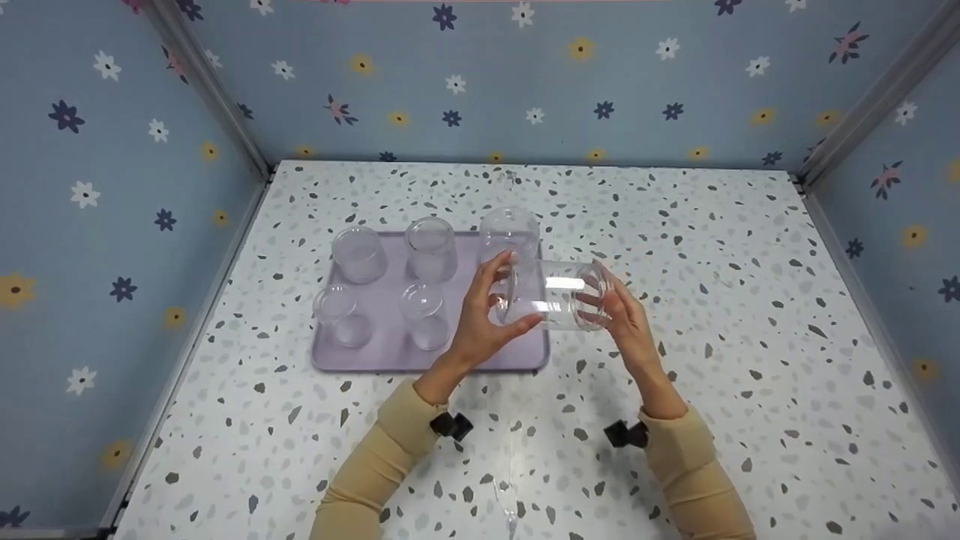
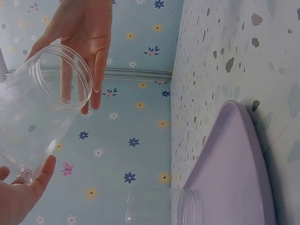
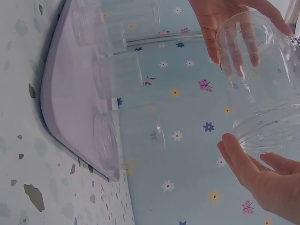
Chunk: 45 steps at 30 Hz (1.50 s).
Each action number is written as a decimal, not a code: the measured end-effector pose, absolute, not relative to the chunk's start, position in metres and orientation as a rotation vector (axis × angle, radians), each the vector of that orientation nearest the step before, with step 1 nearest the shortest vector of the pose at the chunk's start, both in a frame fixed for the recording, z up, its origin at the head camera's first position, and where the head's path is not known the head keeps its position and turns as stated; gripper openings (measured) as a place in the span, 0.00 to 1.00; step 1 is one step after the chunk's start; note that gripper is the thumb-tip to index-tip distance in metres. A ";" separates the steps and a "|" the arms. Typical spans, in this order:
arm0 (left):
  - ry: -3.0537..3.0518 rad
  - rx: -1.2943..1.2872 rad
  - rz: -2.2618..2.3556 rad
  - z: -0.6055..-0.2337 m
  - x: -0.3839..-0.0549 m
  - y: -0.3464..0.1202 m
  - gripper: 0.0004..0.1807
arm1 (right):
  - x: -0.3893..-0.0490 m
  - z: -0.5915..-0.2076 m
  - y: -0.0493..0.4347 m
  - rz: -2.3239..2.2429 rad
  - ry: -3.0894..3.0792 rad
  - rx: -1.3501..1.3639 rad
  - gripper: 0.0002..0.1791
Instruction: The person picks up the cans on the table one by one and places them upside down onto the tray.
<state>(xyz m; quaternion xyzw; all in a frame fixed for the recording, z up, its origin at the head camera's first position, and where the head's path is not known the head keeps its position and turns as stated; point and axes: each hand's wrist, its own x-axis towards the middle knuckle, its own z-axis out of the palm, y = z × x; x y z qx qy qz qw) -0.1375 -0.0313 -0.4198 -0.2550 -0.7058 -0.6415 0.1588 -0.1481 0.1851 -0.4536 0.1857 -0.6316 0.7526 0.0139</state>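
Note:
A clear jar (image 1: 562, 294) lies sideways in the air between both hands, over the right edge of the lilac tray (image 1: 375, 361). My left hand (image 1: 481, 319) holds its left, closed end, thumb in front and fingers behind. At the other end my right hand (image 1: 626, 319) grips the ringed rim. In the left wrist view the open mouth of the jar (image 2: 61, 77) points toward the right hand (image 2: 86, 42). The right wrist view shows the right hand's fingertips (image 3: 228, 137) against the ringed end, with the left hand (image 3: 211, 23) beyond.
Several clear containers stand on the tray, among them a wide one (image 1: 360, 256), a taller one (image 1: 431, 251) and a small one (image 1: 425, 319). Another (image 1: 510, 225) is just behind the left hand. Flowered panels (image 1: 525, 82) enclose the speckled table (image 1: 720, 300) at back and sides.

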 end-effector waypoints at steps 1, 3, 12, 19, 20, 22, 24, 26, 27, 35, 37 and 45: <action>-2.029 -0.720 -1.816 -0.420 -0.137 -0.032 0.43 | -0.148 -0.454 0.185 2.344 -1.977 0.587 0.37; -2.050 -0.710 -1.777 -0.424 -0.140 -0.032 0.44 | -0.149 -0.454 0.186 2.324 -2.007 0.599 0.35; -2.243 -0.655 -1.573 -0.451 -0.155 -0.042 0.48 | -0.146 -0.449 0.188 2.084 -2.240 0.494 0.21; -2.445 -0.612 -1.398 -0.450 -0.156 -0.047 0.49 | -0.141 -0.438 0.188 1.827 -2.456 0.439 0.23; -2.470 -0.609 -1.368 -0.450 -0.156 -0.047 0.49 | -0.141 -0.438 0.189 1.788 -2.488 0.445 0.24; -2.514 -0.609 -1.325 -0.450 -0.157 -0.048 0.49 | -0.142 -0.441 0.193 1.722 -2.540 0.473 0.25; -2.556 -0.610 -1.301 -0.449 -0.157 -0.048 0.49 | -0.146 -0.448 0.198 1.671 -2.588 0.508 0.27; -2.598 -0.613 -1.279 -0.449 -0.158 -0.048 0.50 | -0.150 -0.456 0.203 1.615 -2.643 0.537 0.28; -2.618 -0.613 -1.272 -0.449 -0.159 -0.048 0.50 | -0.152 -0.459 0.205 1.588 -2.672 0.550 0.29; -2.739 -0.646 -1.170 -0.450 -0.167 -0.047 0.50 | -0.157 -0.466 0.216 1.332 -2.859 0.692 0.36; -2.780 -0.643 -1.132 -0.450 -0.169 -0.046 0.50 | -0.158 -0.464 0.218 1.268 -2.891 0.704 0.37; -2.910 -0.659 -1.005 -0.448 -0.178 -0.042 0.50 | -0.163 -0.461 0.228 1.051 -3.009 0.696 0.39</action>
